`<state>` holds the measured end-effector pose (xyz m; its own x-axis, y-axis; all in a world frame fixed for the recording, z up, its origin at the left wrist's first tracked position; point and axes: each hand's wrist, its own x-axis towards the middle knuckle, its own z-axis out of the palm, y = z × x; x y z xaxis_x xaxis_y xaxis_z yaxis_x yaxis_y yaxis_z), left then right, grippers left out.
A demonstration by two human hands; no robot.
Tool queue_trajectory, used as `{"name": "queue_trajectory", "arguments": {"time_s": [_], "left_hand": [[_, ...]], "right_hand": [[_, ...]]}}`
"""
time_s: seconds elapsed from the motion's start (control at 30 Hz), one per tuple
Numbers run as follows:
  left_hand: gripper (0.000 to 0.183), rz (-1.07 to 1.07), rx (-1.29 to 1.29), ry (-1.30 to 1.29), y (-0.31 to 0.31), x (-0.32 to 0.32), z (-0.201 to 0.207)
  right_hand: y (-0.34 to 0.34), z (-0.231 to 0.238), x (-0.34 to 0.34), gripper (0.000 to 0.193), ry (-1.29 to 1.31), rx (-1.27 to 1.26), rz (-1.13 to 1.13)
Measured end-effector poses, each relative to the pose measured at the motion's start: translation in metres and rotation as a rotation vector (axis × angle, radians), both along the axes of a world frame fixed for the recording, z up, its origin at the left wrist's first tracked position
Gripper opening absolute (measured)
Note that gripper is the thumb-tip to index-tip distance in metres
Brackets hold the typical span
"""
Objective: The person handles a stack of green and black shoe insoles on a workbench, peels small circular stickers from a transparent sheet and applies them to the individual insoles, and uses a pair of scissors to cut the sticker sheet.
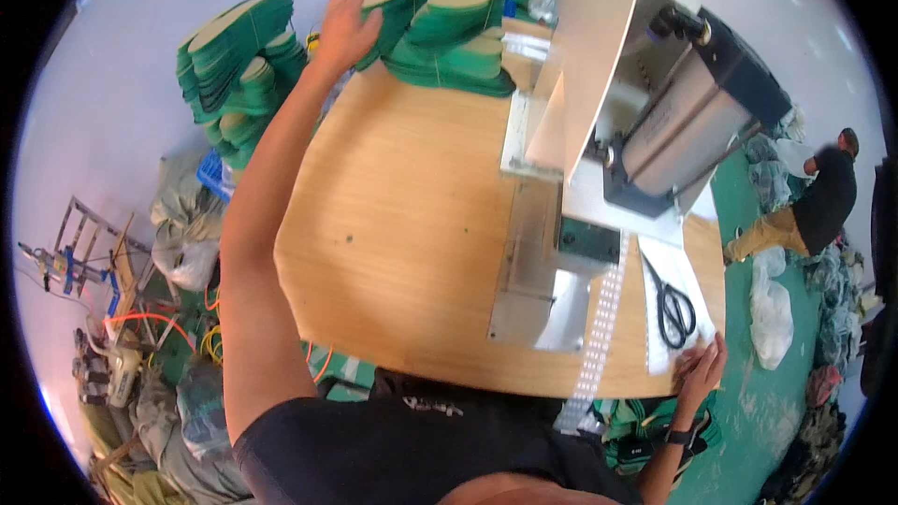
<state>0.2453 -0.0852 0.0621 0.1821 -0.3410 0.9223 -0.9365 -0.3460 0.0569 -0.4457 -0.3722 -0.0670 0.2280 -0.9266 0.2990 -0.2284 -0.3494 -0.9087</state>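
Observation:
My left arm stretches to the far side of the table, where my left hand (352, 30) is closed round the near-left end of a bundle of green insoles (398, 14). Its fingertips are partly hidden. Beside it, more bundled insoles (449, 58) with tan tops are piled at the table's back edge. My right hand (700, 369) is at the right front edge with its fingers apart, holding nothing I can see. Just beyond it, black-handled scissors (675, 313) lie on white paper (687, 282).
A press (587, 241) with a large metal cylinder (687, 112) stands right of centre. A strip with rows of white marks (599, 337) runs from it over the front edge. Stacked insoles (234, 47) rise beyond the table's left. Farther right, a person (818, 192) bends among bags.

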Motion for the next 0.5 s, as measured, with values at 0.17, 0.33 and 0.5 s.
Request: {"name": "queue_trajectory", "arguments": {"time_s": [0.17, 0.33, 0.5], "left_hand": [[0.066, 0.153, 0.210, 0.053, -0.105, 0.141, 0.077], [0.058, 0.318, 0.350, 0.334, -0.194, 0.146, 0.082], [0.057, 0.291, 0.569, 0.603, -0.155, 0.066, 0.112]], "right_hand": [[0.005, -0.014, 0.017, 0.031, -0.122, 0.000, 0.039], [0.012, -0.004, 0.018, 0.026, 0.032, 0.004, -0.077], [0.006, -0.008, 0.011, 0.023, -0.057, 0.031, -0.049]]}}
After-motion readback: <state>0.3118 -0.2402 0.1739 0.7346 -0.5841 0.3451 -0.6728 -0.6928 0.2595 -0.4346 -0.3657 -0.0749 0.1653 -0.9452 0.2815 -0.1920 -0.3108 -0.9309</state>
